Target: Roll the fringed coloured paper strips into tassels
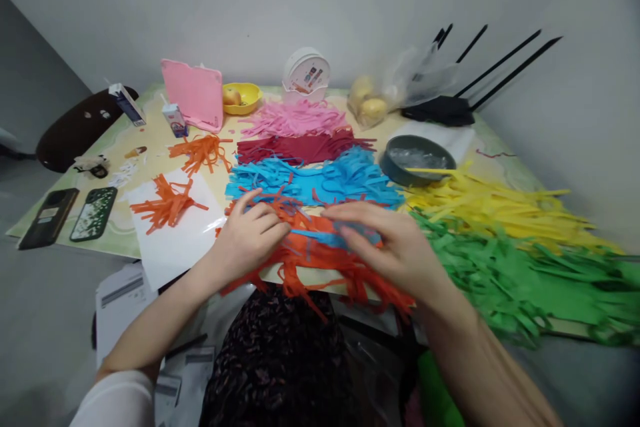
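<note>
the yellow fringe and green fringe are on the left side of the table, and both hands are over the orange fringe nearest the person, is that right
Not quite: the head view shows the yellow fringe and green fringe on the right side of the table. The left hand and right hand are indeed over the nearest orange fringe.

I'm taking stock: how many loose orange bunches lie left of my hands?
2: one bunch on the white paper, the other bunch behind it, nearer the pink case. None seems hidden.
</note>
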The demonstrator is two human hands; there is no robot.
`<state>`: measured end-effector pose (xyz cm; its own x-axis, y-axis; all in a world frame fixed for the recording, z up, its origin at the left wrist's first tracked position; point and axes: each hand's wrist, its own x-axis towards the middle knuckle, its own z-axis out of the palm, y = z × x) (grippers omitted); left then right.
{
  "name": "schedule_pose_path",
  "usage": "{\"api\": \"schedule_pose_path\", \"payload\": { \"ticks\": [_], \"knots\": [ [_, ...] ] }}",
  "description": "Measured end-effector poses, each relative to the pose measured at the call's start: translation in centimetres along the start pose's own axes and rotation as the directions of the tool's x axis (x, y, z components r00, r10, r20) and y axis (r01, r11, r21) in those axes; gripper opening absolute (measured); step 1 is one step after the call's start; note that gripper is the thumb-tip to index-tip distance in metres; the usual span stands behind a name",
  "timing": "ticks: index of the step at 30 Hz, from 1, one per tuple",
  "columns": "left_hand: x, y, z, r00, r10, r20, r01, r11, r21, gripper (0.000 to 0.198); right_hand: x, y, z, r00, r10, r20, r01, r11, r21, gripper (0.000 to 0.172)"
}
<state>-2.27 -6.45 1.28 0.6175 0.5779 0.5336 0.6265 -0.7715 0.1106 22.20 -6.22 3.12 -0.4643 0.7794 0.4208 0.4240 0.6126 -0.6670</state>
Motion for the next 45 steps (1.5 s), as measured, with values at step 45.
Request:
{"api": "schedule_pose_path", "payload": {
  "ticks": [45],
  "knots": [
    [1.7,-0.4,6.0,0.427,-0.903,-0.046,0.554,0.301,-0.777,0.02,8.5,28.8,-10.7,0.592,0.791,-0.158,-0.653,0.355,-0.669,0.037]
  ]
}}
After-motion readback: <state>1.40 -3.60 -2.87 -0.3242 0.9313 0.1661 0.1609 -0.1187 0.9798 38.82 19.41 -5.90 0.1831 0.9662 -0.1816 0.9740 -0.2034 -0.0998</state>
